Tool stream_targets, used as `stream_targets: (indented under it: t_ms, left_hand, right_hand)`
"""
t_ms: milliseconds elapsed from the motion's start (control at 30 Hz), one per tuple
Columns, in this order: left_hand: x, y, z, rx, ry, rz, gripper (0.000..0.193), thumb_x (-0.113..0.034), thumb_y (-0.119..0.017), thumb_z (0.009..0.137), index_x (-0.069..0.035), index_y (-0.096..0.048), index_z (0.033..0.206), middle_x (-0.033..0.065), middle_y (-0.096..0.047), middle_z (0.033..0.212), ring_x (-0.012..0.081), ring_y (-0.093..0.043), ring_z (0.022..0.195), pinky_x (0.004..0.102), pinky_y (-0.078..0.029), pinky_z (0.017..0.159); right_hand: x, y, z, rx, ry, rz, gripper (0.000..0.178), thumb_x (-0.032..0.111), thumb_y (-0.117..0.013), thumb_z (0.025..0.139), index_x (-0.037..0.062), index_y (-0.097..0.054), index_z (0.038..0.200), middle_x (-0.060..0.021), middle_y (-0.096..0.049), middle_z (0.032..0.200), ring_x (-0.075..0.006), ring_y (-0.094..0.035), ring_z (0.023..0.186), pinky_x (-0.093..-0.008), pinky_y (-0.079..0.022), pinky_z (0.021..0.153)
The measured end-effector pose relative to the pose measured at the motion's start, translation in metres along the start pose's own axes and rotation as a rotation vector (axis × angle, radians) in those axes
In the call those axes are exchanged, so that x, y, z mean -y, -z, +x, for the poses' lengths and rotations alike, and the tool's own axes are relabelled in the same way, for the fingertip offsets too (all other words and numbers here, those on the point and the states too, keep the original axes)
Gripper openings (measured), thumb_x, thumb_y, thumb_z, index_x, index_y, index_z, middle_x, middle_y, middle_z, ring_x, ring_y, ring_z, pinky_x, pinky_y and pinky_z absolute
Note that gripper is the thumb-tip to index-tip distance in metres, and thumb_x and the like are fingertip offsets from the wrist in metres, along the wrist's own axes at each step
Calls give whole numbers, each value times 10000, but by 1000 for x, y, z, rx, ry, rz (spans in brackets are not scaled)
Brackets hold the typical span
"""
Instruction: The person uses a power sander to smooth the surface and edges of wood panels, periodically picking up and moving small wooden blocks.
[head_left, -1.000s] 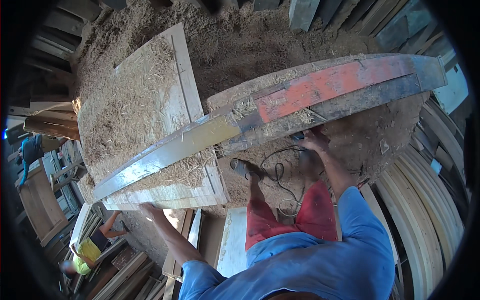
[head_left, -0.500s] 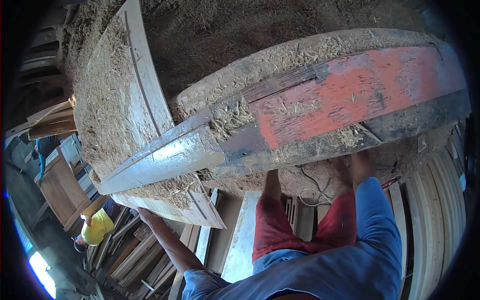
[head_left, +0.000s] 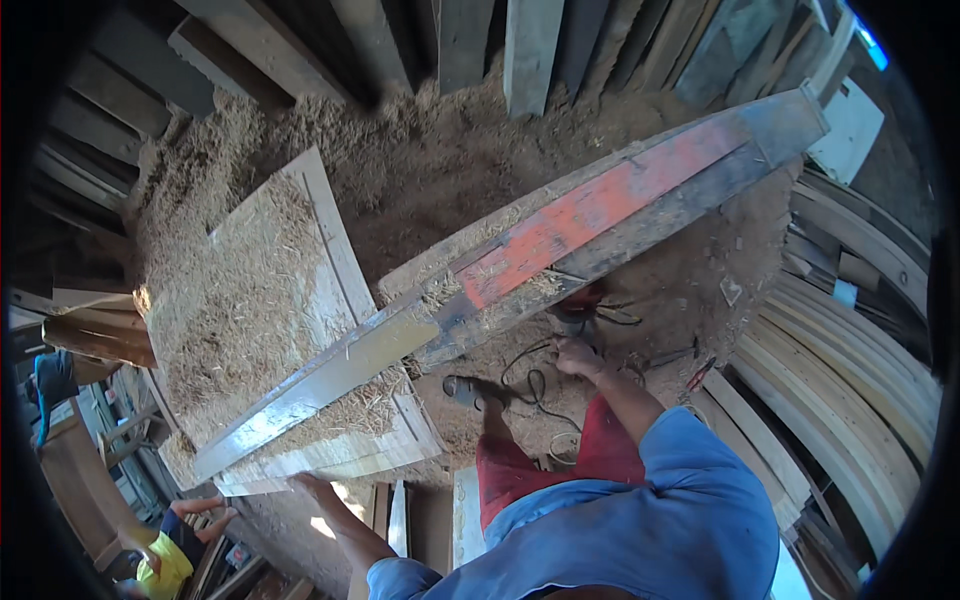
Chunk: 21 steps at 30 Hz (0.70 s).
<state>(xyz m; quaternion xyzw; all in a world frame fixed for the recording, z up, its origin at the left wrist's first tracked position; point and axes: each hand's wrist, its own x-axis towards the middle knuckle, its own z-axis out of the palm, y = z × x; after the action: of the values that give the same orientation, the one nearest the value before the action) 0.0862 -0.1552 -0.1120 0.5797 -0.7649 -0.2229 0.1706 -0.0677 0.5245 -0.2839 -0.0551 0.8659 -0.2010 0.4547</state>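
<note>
A long plank, bare metallic-grey at its left end, lies slantwise across the scene. Its right stretch has a red painted strip with dark edges and shavings. Under its left end is a broad pale board, heaped with shavings. My left hand touches this board's near edge; its fingers are too small to make out. On the near side of the plank, my right hand is closed at a dark-and-red corded power tool, partly hidden by the plank and hand. A black cord loops beside it.
Shavings cover the ground. Upright timbers stand at the back; curved planks are stacked at right. My shoe is below the plank. Red-handled pliers lie on the ground. A person in yellow is at lower left.
The view has shifted, so the plank looks farther off and more steeply slanted. My right hand, hidden by the plank before, now shows beside the tool. My left hand stays at the board's edge.
</note>
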Motion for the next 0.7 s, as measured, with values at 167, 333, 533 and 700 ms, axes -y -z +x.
stream_targets:
  t_ms: [167, 333, 533, 700]
  left_hand:
    - [-28, -16, 7, -103, 266, -267, 447, -323, -452, 1064, 47, -697, 1010, 205, -717, 990, 282, -648, 829, 427, -527, 700]
    - [17, -26, 15, -22, -161, -395, 401, -344, -467, 1073, -3, -622, 1217, 185, -677, 1194, 308, -656, 1018, 455, -551, 826]
    - [49, -22, 20, 408, -76, -742, 355, -299, -555, 1065, -48, -612, 1309, 108, -682, 1212, 288, -655, 1081, 441, -555, 989]
    - [37, -9, 26, 481, 355, -1186, 386, -362, -525, 1093, -79, -602, 1345, 109, -668, 1324, 274, -653, 1182, 441, -556, 1001]
  right_hand:
    - [43, 22, -57, -63, -13, 75, 382, 377, -581, 985, 51, -708, 1136, -239, -691, 1177, -403, -665, 1112, -493, -521, 958]
    - [197, 76, -103, 96, 250, 356, 655, 646, -533, 1004, 15, -677, 1105, -186, -712, 1097, -292, -679, 1035, -455, -504, 890]
    - [317, 23, -97, -129, 183, 815, 537, 552, -699, 936, 31, -739, 1059, -88, -733, 889, -191, -647, 788, -391, -526, 739]
    - [332, 26, -99, -147, 272, 953, 426, 460, -739, 937, 38, -757, 992, -53, -699, 821, -139, -632, 769, -350, -517, 693]
